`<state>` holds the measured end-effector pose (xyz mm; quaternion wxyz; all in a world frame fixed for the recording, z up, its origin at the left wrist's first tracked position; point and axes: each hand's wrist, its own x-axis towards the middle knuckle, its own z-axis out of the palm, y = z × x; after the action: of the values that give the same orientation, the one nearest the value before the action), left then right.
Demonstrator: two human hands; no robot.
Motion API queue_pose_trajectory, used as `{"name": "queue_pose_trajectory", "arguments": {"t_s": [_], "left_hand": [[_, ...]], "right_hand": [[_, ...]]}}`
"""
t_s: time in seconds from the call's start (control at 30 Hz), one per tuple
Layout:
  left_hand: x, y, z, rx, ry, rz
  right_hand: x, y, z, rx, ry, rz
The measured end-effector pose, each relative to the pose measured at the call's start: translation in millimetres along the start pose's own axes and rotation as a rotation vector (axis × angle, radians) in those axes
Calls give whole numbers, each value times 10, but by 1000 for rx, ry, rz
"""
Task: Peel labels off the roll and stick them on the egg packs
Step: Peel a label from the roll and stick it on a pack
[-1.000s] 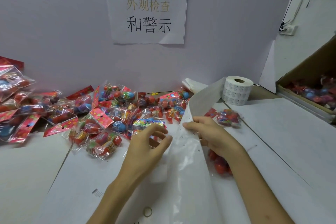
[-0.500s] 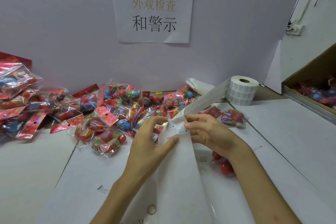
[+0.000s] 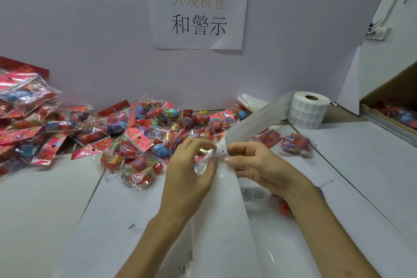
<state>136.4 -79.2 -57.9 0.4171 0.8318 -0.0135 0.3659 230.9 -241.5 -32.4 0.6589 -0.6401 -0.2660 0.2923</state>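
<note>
- Head view: both hands meet over the tabletop [image 3: 361, 156]. The left hand [image 3: 189, 171] pinches a label [image 3: 218, 150] between thumb and forefinger. The right hand [image 3: 257, 165] grips the backing strip [image 3: 259, 119] just beside it.
- One label roll [image 3: 309, 110] stands far right. Egg packs [image 3: 135, 140] are heaped far left, too many to count. One single pack [image 3: 281, 206] lies under the right forearm.
- Half a second ago the label lay flat on the strip; now its edge curls away.

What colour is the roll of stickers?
The label roll is white, with grey print on its side; seen best in the head view.
</note>
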Motion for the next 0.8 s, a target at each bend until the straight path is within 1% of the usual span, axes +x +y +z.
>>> {"name": "queue_pose_trajectory", "arguments": {"t_s": [0.17,0.3,0.47,0.63,0.8], "left_hand": [[-1,-30,-4,-28,33,14],[9,-39,-28,-34,50,43],[-2,-36,-42,41,67,88],[4,-51,-49,137,105,165],[2,-45,-62,155,109,172]], "right_hand": [[17,-3,42,16,41,-5],[11,-9,50,35,3,-22],[-6,-3,69,7,-72,-29],[-2,6,79,-8,-71,-21],[-9,-15,85,-29,-81,-12]]}}
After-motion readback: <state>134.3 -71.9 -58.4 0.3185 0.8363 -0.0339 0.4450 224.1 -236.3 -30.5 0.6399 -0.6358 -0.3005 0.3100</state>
